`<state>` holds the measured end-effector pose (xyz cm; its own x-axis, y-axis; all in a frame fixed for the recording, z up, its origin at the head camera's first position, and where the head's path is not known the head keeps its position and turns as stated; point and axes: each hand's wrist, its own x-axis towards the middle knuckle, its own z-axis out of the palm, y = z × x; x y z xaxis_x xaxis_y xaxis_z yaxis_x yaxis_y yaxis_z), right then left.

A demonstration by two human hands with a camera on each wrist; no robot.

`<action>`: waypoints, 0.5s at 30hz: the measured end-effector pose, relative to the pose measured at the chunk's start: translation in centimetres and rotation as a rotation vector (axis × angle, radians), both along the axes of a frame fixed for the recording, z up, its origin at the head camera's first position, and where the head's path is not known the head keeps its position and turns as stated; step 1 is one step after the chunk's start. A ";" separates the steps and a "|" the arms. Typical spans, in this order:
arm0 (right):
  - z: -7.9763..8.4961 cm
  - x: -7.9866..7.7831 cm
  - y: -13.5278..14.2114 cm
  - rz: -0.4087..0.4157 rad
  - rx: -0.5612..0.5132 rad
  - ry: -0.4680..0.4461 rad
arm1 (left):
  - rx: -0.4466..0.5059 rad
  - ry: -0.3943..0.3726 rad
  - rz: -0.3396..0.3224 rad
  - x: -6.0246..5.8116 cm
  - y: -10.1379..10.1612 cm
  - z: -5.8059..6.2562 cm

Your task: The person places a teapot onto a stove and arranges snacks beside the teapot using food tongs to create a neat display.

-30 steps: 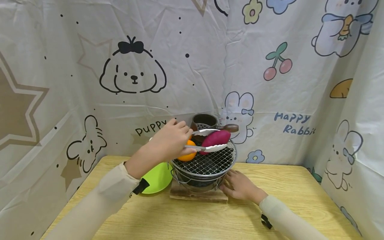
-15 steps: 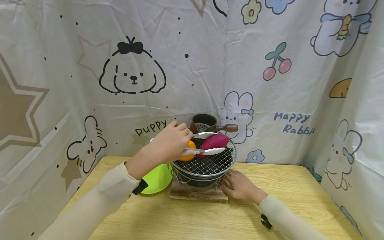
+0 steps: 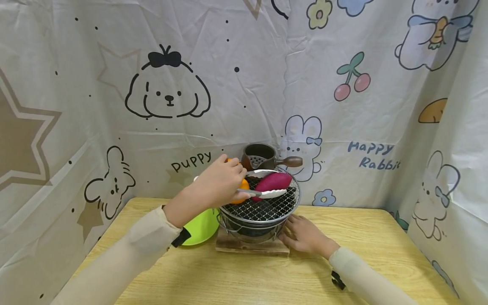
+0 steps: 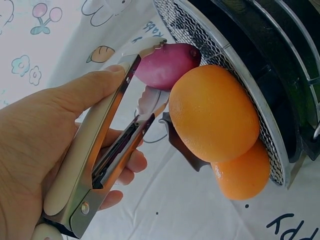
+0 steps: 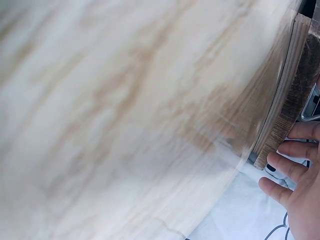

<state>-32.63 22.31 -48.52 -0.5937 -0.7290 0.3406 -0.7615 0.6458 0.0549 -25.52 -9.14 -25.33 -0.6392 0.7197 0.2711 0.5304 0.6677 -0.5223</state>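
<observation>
My left hand [image 3: 222,180] grips a pair of metal tongs [image 3: 268,193] with pale scalloped tips, held across the top of the round grill. Between the tong arms lies a magenta sweet potato [image 3: 273,181], over the wire grate [image 3: 263,213]; whether it bears fully on the mesh I cannot tell. Two oranges [image 4: 214,114] sit on the grate beside it, partly behind my left hand in the head view. Low at the grill's right side, my right hand [image 3: 306,235] rests with fingers extended by the wooden board [image 3: 251,248] under the grill.
Behind the grill stands a dark brown pot [image 3: 259,156] with a side handle pointing right. A lime green plate [image 3: 202,228] lies left of the grill, partly under my left forearm. Patterned cloth [image 3: 244,84] hangs behind the wooden table [image 3: 213,279].
The tongs and sweet potato have come down slightly toward the grate, then the tongs shifted a little right. My left hand still holds the tongs. The right hand has stayed in place.
</observation>
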 end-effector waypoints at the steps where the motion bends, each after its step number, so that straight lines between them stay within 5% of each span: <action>1: 0.0 0.0 0.0 -0.002 0.000 -0.002 | -0.002 -0.002 0.003 0.0 0.1 0.0; 15: 0.1 0.1 0.0 0.004 -0.013 -0.004 | -0.003 0.004 0.005 -0.4 0.7 -0.4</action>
